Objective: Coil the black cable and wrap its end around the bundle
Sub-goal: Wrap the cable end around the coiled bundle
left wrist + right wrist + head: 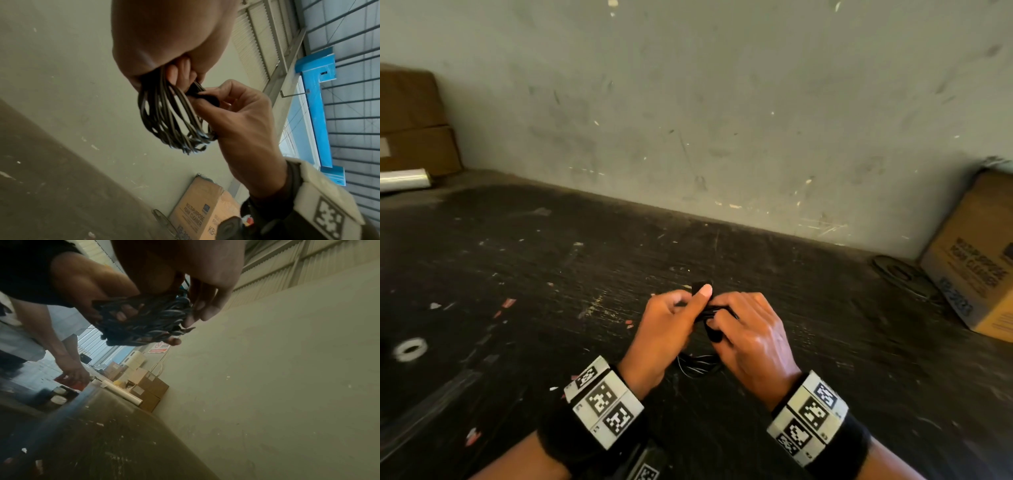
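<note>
The black cable (pixel 698 365) is gathered into a bundle of several loops (pixel 172 116) held above the dark table (pixel 551 274). My left hand (pixel 671 325) grips the bundle's upper part, thumb up beside a black plug end (pixel 700 287). My right hand (pixel 743 329) pinches the bundle and a black end piece (pixel 207 97) from the right side. Loops hang below both hands (pixel 144 321). The wound part between the palms is hidden in the head view.
A cardboard box (pixel 976 274) stands at the table's right against the wall, a dark flat disc (pixel 904 277) beside it. Brown boxes (pixel 414 126) and a white roll (pixel 404 180) sit far left. A white tape ring (pixel 410 348) lies left. Another person's hand (pixel 72 373) shows in the right wrist view.
</note>
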The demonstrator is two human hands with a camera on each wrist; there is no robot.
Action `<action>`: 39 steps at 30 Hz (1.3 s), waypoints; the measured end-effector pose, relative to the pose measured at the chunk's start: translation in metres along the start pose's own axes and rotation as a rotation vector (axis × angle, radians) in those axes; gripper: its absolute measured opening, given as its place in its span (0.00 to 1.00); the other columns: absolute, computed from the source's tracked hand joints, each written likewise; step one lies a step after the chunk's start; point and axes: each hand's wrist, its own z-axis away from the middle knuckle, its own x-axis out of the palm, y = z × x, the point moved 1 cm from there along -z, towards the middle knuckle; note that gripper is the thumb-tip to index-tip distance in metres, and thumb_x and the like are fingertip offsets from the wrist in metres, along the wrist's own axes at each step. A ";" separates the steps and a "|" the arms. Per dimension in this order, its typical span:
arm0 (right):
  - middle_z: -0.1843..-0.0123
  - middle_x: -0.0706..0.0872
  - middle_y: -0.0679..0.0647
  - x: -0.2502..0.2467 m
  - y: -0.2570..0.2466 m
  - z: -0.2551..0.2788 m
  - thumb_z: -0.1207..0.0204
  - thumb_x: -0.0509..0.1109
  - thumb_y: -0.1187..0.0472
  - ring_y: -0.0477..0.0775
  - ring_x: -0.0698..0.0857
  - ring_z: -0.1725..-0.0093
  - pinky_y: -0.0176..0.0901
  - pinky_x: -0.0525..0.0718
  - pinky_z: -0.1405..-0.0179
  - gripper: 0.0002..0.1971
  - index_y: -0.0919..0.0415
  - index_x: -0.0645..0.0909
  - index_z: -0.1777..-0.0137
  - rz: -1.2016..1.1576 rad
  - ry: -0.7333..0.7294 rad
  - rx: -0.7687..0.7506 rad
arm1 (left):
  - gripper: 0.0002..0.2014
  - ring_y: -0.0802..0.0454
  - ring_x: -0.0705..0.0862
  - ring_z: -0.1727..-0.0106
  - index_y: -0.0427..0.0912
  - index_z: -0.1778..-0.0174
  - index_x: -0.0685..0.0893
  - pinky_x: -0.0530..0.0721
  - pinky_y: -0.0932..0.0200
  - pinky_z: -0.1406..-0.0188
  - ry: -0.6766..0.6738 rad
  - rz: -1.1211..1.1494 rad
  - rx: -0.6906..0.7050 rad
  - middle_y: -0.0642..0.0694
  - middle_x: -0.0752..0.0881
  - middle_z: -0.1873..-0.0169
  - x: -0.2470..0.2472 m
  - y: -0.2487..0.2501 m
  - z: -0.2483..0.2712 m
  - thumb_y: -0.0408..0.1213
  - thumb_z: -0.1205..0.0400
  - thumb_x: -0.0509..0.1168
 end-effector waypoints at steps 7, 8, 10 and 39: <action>0.42 0.87 0.52 -0.007 0.010 0.000 0.28 0.66 0.61 0.50 0.80 0.36 0.42 0.71 0.32 0.09 0.56 0.85 0.51 -0.068 -0.122 -0.009 | 0.18 0.61 0.64 0.84 0.40 0.72 0.77 0.63 0.68 0.84 -0.024 -0.027 0.053 0.57 0.68 0.87 -0.005 -0.003 -0.006 0.45 0.19 0.64; 0.42 0.87 0.53 -0.009 0.013 -0.001 0.28 0.67 0.61 0.50 0.79 0.35 0.42 0.70 0.32 0.09 0.56 0.86 0.51 -0.067 -0.131 -0.018 | 0.18 0.63 0.65 0.83 0.40 0.73 0.77 0.64 0.69 0.83 -0.032 -0.053 0.084 0.57 0.69 0.87 -0.005 -0.003 -0.006 0.44 0.18 0.64; 0.44 0.86 0.52 -0.014 0.016 -0.003 0.28 0.70 0.60 0.49 0.80 0.37 0.41 0.73 0.34 0.06 0.56 0.87 0.52 -0.131 -0.138 0.009 | 0.18 0.65 0.68 0.83 0.38 0.73 0.79 0.65 0.72 0.81 -0.052 -0.125 0.170 0.58 0.71 0.87 -0.004 -0.002 -0.006 0.42 0.18 0.63; 0.70 0.83 0.52 -0.023 0.019 0.004 0.35 0.79 0.70 0.44 0.83 0.69 0.32 0.83 0.64 0.10 0.61 0.84 0.56 -0.958 -0.070 0.734 | 0.23 0.59 0.67 0.80 0.40 0.76 0.75 0.64 0.64 0.77 -0.282 -0.619 0.568 0.55 0.66 0.83 0.006 0.000 -0.004 0.47 0.15 0.55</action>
